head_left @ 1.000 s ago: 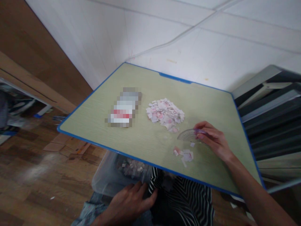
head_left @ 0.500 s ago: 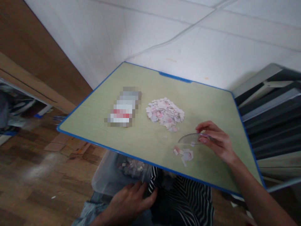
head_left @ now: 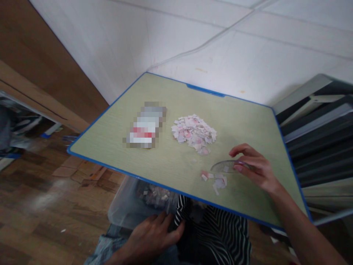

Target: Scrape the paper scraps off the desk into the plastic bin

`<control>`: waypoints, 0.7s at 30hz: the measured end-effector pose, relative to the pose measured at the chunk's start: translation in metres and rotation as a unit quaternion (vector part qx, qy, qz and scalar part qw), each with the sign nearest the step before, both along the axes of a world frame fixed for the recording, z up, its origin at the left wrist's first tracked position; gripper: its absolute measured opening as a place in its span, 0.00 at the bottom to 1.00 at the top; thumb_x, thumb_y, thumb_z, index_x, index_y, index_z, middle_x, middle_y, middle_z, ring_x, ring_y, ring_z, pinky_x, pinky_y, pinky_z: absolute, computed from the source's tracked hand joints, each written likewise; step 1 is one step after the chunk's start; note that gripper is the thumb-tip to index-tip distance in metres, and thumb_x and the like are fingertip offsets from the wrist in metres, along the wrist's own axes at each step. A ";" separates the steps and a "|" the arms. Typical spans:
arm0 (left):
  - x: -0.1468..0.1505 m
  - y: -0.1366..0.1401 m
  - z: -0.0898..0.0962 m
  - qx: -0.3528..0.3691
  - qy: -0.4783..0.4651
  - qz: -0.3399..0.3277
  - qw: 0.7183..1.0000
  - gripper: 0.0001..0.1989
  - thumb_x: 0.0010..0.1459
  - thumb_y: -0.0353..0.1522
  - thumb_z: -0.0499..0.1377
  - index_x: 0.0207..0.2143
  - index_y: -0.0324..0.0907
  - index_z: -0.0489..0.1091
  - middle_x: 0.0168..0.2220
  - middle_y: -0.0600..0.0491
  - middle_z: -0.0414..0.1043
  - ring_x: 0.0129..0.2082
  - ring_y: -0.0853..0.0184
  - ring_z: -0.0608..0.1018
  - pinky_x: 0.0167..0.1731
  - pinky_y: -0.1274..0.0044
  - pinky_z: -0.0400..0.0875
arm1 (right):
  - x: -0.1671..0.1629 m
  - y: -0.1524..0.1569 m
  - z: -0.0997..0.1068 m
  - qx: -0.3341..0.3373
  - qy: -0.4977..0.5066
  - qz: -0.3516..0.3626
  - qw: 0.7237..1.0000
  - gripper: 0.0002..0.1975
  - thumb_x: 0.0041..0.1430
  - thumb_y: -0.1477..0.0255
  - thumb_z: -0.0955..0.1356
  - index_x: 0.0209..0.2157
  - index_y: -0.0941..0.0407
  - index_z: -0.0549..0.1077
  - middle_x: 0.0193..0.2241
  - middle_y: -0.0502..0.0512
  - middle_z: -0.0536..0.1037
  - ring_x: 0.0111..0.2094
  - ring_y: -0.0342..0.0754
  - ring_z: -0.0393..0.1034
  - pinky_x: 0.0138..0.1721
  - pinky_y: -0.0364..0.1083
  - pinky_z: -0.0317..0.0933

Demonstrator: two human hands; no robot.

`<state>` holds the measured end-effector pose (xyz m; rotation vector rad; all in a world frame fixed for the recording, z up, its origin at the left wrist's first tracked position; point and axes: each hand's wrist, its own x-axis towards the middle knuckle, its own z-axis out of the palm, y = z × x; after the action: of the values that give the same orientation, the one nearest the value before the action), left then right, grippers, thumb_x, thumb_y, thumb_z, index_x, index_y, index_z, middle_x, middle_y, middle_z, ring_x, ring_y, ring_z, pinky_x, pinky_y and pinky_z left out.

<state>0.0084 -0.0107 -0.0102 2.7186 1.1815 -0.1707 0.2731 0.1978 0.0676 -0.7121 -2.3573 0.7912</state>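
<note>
My right hand (head_left: 252,166) pinches a clear, half-round plastic protractor (head_left: 224,166) between thumb and fingers, just above the table, with the index finger raised off it. Beneath and beside its lower edge lie several loose paper scraps (head_left: 220,181), white and pinkish. Farther back sits a larger heap of small cut paper pieces (head_left: 193,131). My left hand (head_left: 154,235) rests on my lap below the table edge, thumb apart from the fingers, nothing visible in it. Its fingertips are beside a translucent plastic bin (head_left: 118,211) and black-and-white striped cloth (head_left: 226,228).
The green tabletop (head_left: 237,110) has a blue rim and stands against a white wall. On its left lies a pixelated flat object (head_left: 145,125). Dark folded panels (head_left: 311,147) lean at the right. Flattened cardboard (head_left: 78,171) lies on the wooden floor.
The protractor has shifted slightly right and down, and my index finger has lifted from it. A few small scraps beside it have moved a little left. My left hand stays put.
</note>
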 end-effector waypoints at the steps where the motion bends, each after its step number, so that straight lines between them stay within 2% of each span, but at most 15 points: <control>1: 0.000 0.000 0.001 0.002 0.001 0.003 1.000 0.25 0.55 0.27 0.53 0.55 0.45 0.51 0.39 0.46 0.69 0.35 0.63 0.73 0.28 0.76 0.70 | 0.001 0.000 0.001 -0.018 -0.007 0.017 1.000 0.06 0.54 0.75 0.64 0.25 0.55 0.70 0.34 0.56 0.68 0.35 0.46 0.65 0.32 0.46 0.63; 4: 0.000 0.001 0.003 0.001 -0.002 0.001 1.000 0.26 0.55 0.27 0.54 0.56 0.45 0.51 0.39 0.45 0.69 0.35 0.63 0.73 0.28 0.76 0.70 | 0.002 0.000 0.004 -0.055 -0.004 0.052 0.997 0.07 0.55 0.75 0.63 0.24 0.56 0.69 0.33 0.55 0.68 0.34 0.44 0.65 0.31 0.44 0.62; 7: 0.000 0.002 0.005 -0.010 -0.005 -0.003 1.000 0.26 0.55 0.27 0.54 0.55 0.45 0.51 0.39 0.45 0.69 0.35 0.63 0.73 0.28 0.76 0.70 | 0.002 0.000 0.005 -0.056 0.002 0.041 0.998 0.07 0.55 0.76 0.63 0.24 0.56 0.70 0.33 0.55 0.68 0.34 0.44 0.65 0.31 0.44 0.62; 12: 0.001 0.003 0.004 -0.011 -0.012 0.003 1.000 0.25 0.55 0.27 0.54 0.55 0.45 0.52 0.38 0.46 0.69 0.34 0.63 0.73 0.27 0.76 0.70 | -0.002 -0.001 0.007 -0.074 -0.033 0.065 0.995 0.08 0.55 0.73 0.63 0.24 0.56 0.71 0.33 0.56 0.68 0.34 0.45 0.65 0.33 0.45 0.62; 16: 0.001 0.002 0.004 -0.010 -0.009 0.002 1.000 0.25 0.55 0.27 0.53 0.55 0.45 0.51 0.38 0.46 0.69 0.34 0.63 0.73 0.27 0.76 0.70 | -0.003 -0.001 0.007 -0.061 -0.032 0.058 0.996 0.08 0.55 0.71 0.64 0.25 0.56 0.72 0.33 0.57 0.69 0.35 0.46 0.65 0.34 0.45 0.63; 19: 0.001 0.002 0.004 -0.009 -0.005 0.004 1.000 0.26 0.55 0.26 0.54 0.55 0.45 0.51 0.38 0.46 0.69 0.34 0.63 0.73 0.28 0.76 0.70 | 0.001 -0.001 0.006 -0.083 -0.041 0.080 0.993 0.08 0.55 0.72 0.64 0.24 0.56 0.71 0.33 0.56 0.69 0.34 0.45 0.66 0.33 0.45 0.63; 21: 0.001 0.002 0.004 -0.009 -0.006 0.002 1.000 0.26 0.54 0.26 0.54 0.55 0.45 0.52 0.38 0.46 0.69 0.33 0.63 0.73 0.27 0.76 0.70 | 0.003 0.000 0.005 -0.083 -0.028 0.069 0.994 0.08 0.55 0.73 0.64 0.24 0.56 0.71 0.34 0.56 0.68 0.35 0.45 0.66 0.33 0.45 0.63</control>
<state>0.0097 -0.0089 -0.0064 2.6985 1.1754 -0.1638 0.2758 0.1976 0.0731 -0.6508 -2.4324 1.0489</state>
